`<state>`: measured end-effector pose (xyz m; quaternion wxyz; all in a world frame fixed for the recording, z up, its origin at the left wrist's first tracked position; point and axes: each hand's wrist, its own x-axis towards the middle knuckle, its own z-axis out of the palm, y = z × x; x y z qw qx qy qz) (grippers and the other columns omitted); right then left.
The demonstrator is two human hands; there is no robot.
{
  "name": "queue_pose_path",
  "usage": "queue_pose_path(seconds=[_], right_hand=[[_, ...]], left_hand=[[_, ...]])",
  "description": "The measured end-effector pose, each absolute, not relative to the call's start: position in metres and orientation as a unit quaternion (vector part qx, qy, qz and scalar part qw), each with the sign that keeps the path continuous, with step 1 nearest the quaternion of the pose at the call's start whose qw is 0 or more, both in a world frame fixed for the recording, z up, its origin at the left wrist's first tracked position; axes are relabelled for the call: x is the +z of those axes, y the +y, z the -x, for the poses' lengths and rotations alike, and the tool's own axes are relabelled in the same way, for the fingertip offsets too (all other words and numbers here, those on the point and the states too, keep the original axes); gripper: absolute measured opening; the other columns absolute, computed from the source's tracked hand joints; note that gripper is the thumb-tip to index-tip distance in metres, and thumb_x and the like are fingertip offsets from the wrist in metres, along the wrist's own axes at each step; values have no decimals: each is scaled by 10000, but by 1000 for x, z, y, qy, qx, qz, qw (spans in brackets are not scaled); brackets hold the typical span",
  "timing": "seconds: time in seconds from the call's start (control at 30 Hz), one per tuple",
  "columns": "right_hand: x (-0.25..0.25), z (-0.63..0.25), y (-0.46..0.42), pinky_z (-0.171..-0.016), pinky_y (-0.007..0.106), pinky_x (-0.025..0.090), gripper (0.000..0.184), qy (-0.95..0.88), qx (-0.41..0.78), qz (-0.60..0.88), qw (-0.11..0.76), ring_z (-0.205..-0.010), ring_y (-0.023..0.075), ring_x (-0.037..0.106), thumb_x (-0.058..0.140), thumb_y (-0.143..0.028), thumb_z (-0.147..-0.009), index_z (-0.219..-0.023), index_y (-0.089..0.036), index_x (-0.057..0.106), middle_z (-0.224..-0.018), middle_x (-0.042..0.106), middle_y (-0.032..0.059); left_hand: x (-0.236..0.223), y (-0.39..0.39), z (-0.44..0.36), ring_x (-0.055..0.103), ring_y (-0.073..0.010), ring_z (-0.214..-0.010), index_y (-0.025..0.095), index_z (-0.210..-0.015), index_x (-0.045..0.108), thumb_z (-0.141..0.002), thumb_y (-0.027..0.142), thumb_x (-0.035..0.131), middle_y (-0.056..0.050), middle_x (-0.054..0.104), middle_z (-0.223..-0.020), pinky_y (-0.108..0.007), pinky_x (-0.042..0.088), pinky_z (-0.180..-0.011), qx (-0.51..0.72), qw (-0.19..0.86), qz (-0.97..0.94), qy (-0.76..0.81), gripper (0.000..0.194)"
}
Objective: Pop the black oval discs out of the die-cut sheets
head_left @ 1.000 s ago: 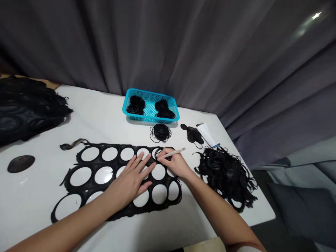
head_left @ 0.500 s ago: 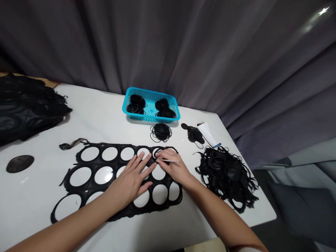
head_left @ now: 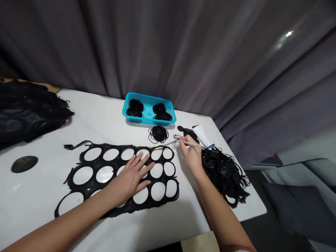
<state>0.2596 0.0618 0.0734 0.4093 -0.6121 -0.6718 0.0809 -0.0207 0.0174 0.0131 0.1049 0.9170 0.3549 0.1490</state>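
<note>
My left hand [head_left: 132,177] lies flat with fingers spread on a black rubbery sheet [head_left: 93,164], which has rows of large round holes with white table showing through. To the right of the sheet, my right hand [head_left: 191,155] pinches a thin pale stick-like tool [head_left: 193,144]. Thin black loops [head_left: 176,137] hang at the tool's tip and trail leftward over the table; whether they are hooked or pinched is unclear. Close by, a tangled bundle of thin black rings [head_left: 159,134] rests in front of a blue basket [head_left: 149,120] holding several similar bundles.
Black scraps [head_left: 223,171] are heaped on the right of the white table [head_left: 91,99]. A paper slip [head_left: 203,135] and dark pieces [head_left: 188,132] lie behind my right hand. A large black stack [head_left: 28,112] and a dark disc [head_left: 24,164] are at left.
My right hand has moved right and slightly up, off the sheet, with the tool and thin black loops at its tip. My left hand stays spread on the sheet.
</note>
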Motion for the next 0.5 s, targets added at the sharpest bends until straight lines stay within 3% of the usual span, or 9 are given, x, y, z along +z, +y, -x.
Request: queue_pose_path(seconds=[0.13,0.2,0.33,0.5], right_hand=[[93,-262,63,-771,344,450,173,-622,-31,640,450,-844,233,610,483,-285,-942,-866,-205,615,-908,685,80],[102,-263,65,-729,328,433,166,-608,-19,649,458,-770,216,581,490,-285,-925,-830,-205,602,-845,665,65],[110,-246,51,-645,279,400,166,-658,218,592,411,-687,174,548,571,-315,-879,-756,-206,590,-779,661,21],[115,-207,13,-642,261,422,153,-637,444,493,393,-675,137,542,656,-327,-853,-795,-196,605,-827,665,-3]], left_hand=[[17,19,22,226,-387,-1497,269,-1474,488,-976,393,593,-114,331,-1616,-594,282,-1164,146,144,-911,359,524],[20,21,22,226,-401,-1493,269,-1434,536,-962,391,610,-103,364,-1602,-614,258,-1168,155,181,-901,363,493],[38,21,21,301,-357,-1479,251,-1426,529,-972,432,574,-98,397,-1584,-547,319,-1169,207,248,-858,400,490],[77,18,13,393,-283,-1437,305,-1526,321,-876,436,710,-80,426,-1556,-474,351,-1163,319,475,-737,360,769]])
